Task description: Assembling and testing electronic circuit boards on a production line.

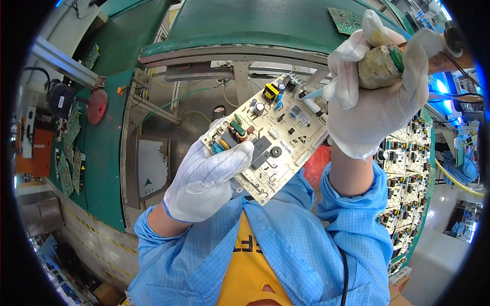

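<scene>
My left hand [204, 178], in a white dotted glove, grips the lower left edge of a cream circuit board [278, 176], thumb on top. The board is tilted and held in the air before my chest. It carries a yellow-and-black transformer [271, 92], a green-wound coil [237, 128] and a black relay-like block [261, 152]. Closed around a stained, rounded squeeze bottle [376, 69] with a green band, my gloved right hand [375, 109] is above the board's upper right. A pale tapered nozzle [317, 93] reaches toward components at that edge; whether it touches cannot be told.
Ahead runs a green conveyor [240, 25] with a metal rail, bearing another board [343, 20]. Many populated boards [406, 178] stand at my right. On the left, a green bench [104, 173] holds more boards [71, 122] and a round red disc [97, 106].
</scene>
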Tool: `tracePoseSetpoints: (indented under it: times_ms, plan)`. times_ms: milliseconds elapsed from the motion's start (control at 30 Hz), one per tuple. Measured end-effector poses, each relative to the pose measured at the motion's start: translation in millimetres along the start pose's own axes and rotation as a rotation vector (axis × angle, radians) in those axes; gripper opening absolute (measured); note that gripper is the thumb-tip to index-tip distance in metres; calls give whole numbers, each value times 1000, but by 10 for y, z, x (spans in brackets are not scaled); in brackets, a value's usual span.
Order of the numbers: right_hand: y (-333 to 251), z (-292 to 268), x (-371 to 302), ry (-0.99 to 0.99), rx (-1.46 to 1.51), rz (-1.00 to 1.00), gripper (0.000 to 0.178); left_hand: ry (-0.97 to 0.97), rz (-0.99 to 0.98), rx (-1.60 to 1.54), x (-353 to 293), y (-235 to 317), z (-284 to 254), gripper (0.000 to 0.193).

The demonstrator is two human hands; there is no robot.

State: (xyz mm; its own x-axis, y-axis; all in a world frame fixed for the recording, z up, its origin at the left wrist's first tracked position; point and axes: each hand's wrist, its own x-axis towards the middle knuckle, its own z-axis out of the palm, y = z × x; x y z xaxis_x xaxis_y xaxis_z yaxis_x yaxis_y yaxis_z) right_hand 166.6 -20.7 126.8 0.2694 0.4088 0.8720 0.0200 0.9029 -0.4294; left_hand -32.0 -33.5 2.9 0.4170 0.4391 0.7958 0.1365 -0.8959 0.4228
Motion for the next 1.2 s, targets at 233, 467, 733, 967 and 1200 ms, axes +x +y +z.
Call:
tracePoseSetpoints:
  times_ms: [233,467,733,967,1200]
  plan:
    - [191,-165,96,-214,25,-213,51,-52,-230,-54,-32,50,-22,68]
    - [45,-102,18,-66,-58,-112,49,-12,-202,-61,-34,29,7,68]
    - [73,-204,15,-82,491,43,47,216,-664,-1052,122,113,19,40]
    - [39,-129,57,-148,376,5,48,239,-461,-967,-41,22,49,38]
    - [-15,-164,2,-109,92,-11,45,252,-459,-1004,-60,-3,31,37]
